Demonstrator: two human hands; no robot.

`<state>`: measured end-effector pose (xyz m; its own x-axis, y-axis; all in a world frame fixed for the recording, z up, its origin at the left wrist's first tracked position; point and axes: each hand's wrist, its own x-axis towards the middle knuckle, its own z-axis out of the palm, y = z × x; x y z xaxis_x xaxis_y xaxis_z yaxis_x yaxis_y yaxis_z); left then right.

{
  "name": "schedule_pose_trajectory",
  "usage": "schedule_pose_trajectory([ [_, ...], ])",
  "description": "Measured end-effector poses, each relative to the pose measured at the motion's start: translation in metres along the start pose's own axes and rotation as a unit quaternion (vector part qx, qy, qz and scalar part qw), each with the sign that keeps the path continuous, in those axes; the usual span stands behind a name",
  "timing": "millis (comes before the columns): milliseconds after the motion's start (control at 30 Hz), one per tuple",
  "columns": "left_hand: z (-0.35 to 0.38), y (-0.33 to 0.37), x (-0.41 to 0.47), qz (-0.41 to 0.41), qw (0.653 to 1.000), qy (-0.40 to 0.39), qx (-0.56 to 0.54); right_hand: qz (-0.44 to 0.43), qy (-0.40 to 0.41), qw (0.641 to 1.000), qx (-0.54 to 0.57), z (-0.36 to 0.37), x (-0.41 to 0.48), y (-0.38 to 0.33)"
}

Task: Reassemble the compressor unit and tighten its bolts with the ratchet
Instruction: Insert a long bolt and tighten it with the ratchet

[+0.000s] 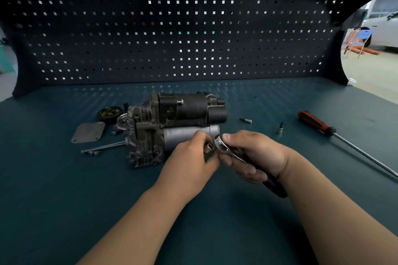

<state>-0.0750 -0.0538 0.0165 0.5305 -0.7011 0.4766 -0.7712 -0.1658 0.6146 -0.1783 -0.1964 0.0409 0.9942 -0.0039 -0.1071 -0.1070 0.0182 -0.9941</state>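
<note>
The compressor unit [172, 122], a dark finned casting with a black motor and a silver cylinder, lies on the teal bench. In front of it my right hand [254, 155] grips the ratchet [221, 145], thumb on its shiny head, black handle sticking out below my palm. My left hand [191, 161] pinches a small socket [210, 147] right beside the ratchet head. A square cover plate [87, 132], a round part with brass pieces [109, 112] and long bolts [103, 148] lie left of the unit.
A red-and-black screwdriver [316, 123] with a long shaft lies at the right. Two small bits [246, 120] [280, 129] lie between it and the compressor. A dark pegboard [172, 34] closes the back of the bench.
</note>
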Motion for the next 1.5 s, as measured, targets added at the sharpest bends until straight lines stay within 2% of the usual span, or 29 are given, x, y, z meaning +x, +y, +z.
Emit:
schedule_pose_trajectory([
  [167, 0.000, 0.002, 0.000, -0.002, 0.997, -0.032, 0.068, 0.013, 0.000, 1.000, -0.001, 0.011, 0.006, 0.005],
  [300, -0.004, 0.004, 0.000, -0.011, 0.999, 0.015, 0.040, -0.003, -0.010, 0.997, 0.077, 0.013, 0.009, 0.001],
  [400, -0.004, 0.007, -0.001, -0.014, 0.999, 0.025, 0.041, -0.005, -0.005, 0.997, 0.079, 0.012, 0.009, -0.001],
  [500, -0.008, 0.005, -0.001, -0.015, 0.997, -0.051, 0.051, 0.008, 0.004, 0.999, 0.047, 0.013, 0.008, 0.002],
  [667, -0.025, -0.001, 0.000, -0.040, 0.984, -0.174, -0.016, 0.014, -0.008, 0.999, -0.047, 0.013, 0.004, 0.002],
  [800, -0.032, 0.000, -0.001, -0.047, 0.962, -0.250, -0.098, 0.012, -0.042, 0.998, -0.052, 0.015, 0.003, 0.001],
  [967, -0.035, 0.004, -0.001, -0.055, 0.944, -0.297, -0.135, 0.035, -0.084, 0.996, -0.021, 0.014, 0.003, 0.000],
  [1200, -0.045, 0.009, -0.003, -0.075, 0.877, -0.444, -0.168, 0.072, -0.154, 0.982, -0.086, 0.013, -0.001, -0.007],
  [1367, -0.053, 0.009, -0.006, -0.132, 0.790, -0.533, -0.272, 0.105, -0.158, 0.975, -0.115, 0.017, -0.003, -0.010],
  [1433, -0.050, 0.010, -0.007, -0.134, 0.791, -0.533, -0.271, 0.127, -0.139, 0.972, -0.143, 0.017, -0.004, -0.011],
  [1500, -0.046, 0.010, -0.008, -0.131, 0.815, -0.503, -0.256, 0.131, -0.120, 0.974, -0.140, 0.017, -0.004, -0.011],
])
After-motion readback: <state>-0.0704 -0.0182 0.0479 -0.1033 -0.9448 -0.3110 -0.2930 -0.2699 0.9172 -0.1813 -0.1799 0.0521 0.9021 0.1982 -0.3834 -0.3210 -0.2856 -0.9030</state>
